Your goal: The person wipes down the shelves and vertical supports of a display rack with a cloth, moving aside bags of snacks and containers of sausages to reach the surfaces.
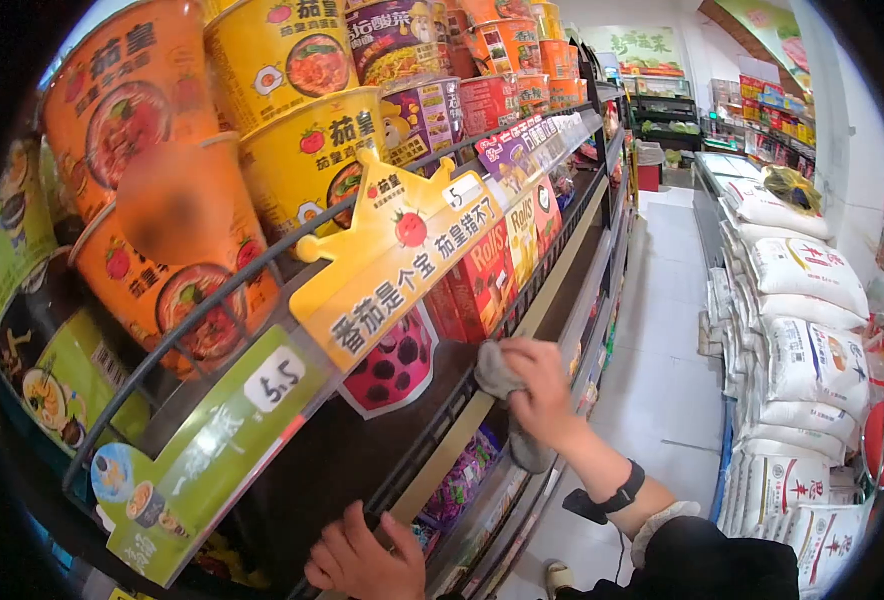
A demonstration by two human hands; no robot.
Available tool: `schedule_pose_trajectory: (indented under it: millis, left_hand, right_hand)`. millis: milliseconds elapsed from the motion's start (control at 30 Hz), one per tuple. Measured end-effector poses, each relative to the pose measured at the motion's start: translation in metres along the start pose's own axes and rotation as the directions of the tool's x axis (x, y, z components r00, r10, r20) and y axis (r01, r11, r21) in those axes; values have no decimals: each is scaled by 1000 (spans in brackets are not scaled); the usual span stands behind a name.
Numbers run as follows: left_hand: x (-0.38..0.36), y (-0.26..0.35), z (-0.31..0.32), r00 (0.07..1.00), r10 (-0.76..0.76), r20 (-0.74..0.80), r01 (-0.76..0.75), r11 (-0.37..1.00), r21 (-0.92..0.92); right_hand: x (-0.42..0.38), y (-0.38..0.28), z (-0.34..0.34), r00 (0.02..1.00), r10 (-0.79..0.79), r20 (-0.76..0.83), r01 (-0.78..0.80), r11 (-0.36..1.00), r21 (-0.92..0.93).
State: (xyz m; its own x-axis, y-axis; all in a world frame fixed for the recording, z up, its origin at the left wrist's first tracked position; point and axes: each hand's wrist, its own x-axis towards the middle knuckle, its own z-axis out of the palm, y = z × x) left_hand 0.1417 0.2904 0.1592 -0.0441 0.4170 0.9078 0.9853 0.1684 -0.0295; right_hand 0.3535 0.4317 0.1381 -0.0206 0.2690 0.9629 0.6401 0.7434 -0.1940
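Note:
My right hand [542,392] is closed on a grey cloth [499,370], pressed against the front edge of a dark shelf [382,440] with a wire rail. Part of the cloth hangs down below the hand. Red and yellow Rolls boxes [477,285] stand on the shelf just behind it. Lower and nearer, my left hand [367,555] rests at the black wire rail, its fingers bent over it; whether it grips the rail is unclear. A black band is on my right wrist.
Cup noodles [312,150] fill the upper shelf, with yellow and green price signs [402,260] jutting from its edge. Purple packets [462,475] lie on a lower shelf. White sacks [812,360] are stacked across the tiled aisle [652,330].

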Motion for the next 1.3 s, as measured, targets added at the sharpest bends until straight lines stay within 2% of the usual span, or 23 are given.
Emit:
schedule_pose_trajectory:
  millis: [33,67,133,233,400,467,500,533,633,800,1100,1167,1267,1300]
  left_hand:
    - [6,0,1,995,45,-91,-47,999,-24]
    - [8,1,1,995,46,-93,-48,999,-16]
    - [5,3,0,999,22,-35,-22,1000,8]
    - [3,3,6,995,22,-96,-21,1000,18]
    - [5,4,10,974,91,-209,-82,995,54]
    - [5,6,10,973,95,-209,-81,994,77]
    - [5,6,10,972,93,-214,-74,993,94]
    - [6,7,11,972,92,-217,-73,993,95]
    - [3,7,11,978,76,-194,-56,993,105]
    - [0,6,14,982,52,-184,-26,990,138]
    - [3,9,14,973,54,-225,-28,992,119]
    - [2,9,16,974,54,-220,-27,992,125]
    - [2,10,15,977,60,-203,-33,990,134]
    - [2,10,14,979,67,-193,-40,989,140]
  right_hand:
    - [7,6,-6,998,41,-52,-43,998,-43]
    - [14,15,-13,998,41,-54,-43,998,-34]
    - [29,38,-26,978,132,-160,-151,981,-118]
    - [36,76,-32,968,219,-121,-237,958,-163]
    - [36,102,-23,971,224,-78,-235,954,-186]
    - [35,101,-16,987,161,29,-154,972,-180]
    - [38,100,-15,994,78,76,-62,979,-195]
    - [40,99,-14,994,75,74,-60,979,-194]
    - [44,94,-14,989,-70,133,95,977,-190]
    - [47,86,-15,973,-115,202,138,985,-106]
    - [35,-4,-2,943,-177,281,166,984,65]
    - [31,-23,3,942,-243,233,198,960,199]
    - [29,-54,5,903,-317,290,236,930,282]
    - [26,-64,9,906,-335,260,250,917,310]
